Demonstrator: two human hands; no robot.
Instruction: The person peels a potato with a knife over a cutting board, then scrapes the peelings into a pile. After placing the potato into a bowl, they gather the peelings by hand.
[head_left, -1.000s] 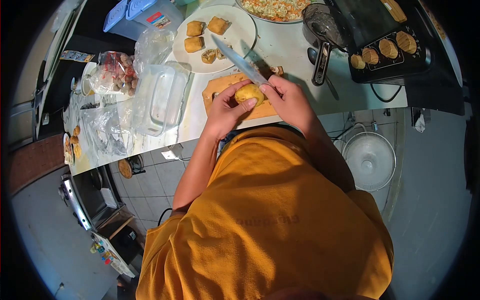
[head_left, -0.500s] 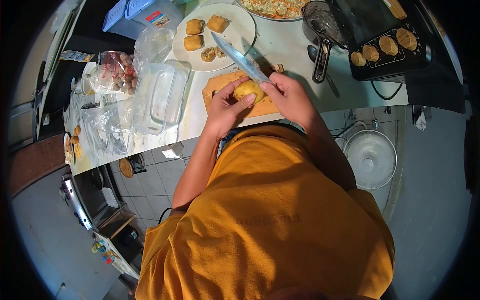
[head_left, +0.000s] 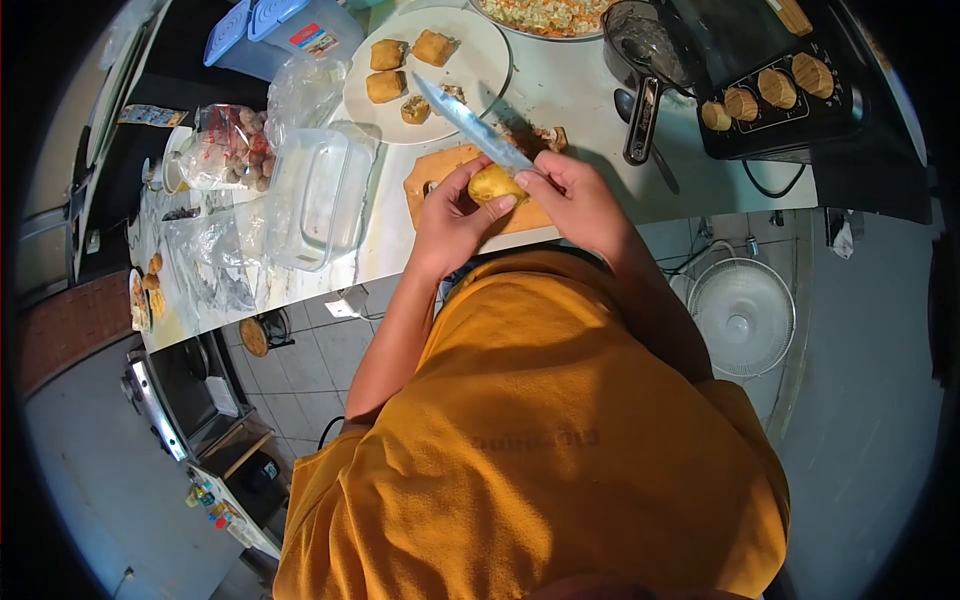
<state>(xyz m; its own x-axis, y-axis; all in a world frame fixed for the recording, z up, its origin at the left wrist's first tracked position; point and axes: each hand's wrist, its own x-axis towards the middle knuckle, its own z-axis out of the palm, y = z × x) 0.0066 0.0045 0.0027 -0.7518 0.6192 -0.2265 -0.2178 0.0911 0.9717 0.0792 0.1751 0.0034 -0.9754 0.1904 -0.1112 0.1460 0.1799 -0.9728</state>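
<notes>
My left hand (head_left: 450,220) is closed round a yellow, brown-flecked piece of fried tofu (head_left: 494,186), with the thumb along its near side. In my right hand (head_left: 580,200) is a kitchen knife (head_left: 472,122), its handle mostly hidden by the fingers. The blade slants up and left over the tofu, its tip overlapping the plate. Right at the tofu's right side are my right thumb and the base of the blade. Both hands are over a wooden cutting board (head_left: 428,172). Behind it, a white plate (head_left: 480,55) holds several golden tofu pieces, one of them broken.
Dark scraps lie behind the board, near my right hand. At left are a clear plastic container (head_left: 318,195) and a bag of round brownish items (head_left: 235,150). A bowl of shredded vegetables (head_left: 545,15), a saucepan (head_left: 640,60) and a black appliance (head_left: 790,110) stand at the back right.
The knife has shifted slightly left and down, its blade turned a little. The tofu has turned in my left hand and shows a browner patch; both hands keep their hold.
</notes>
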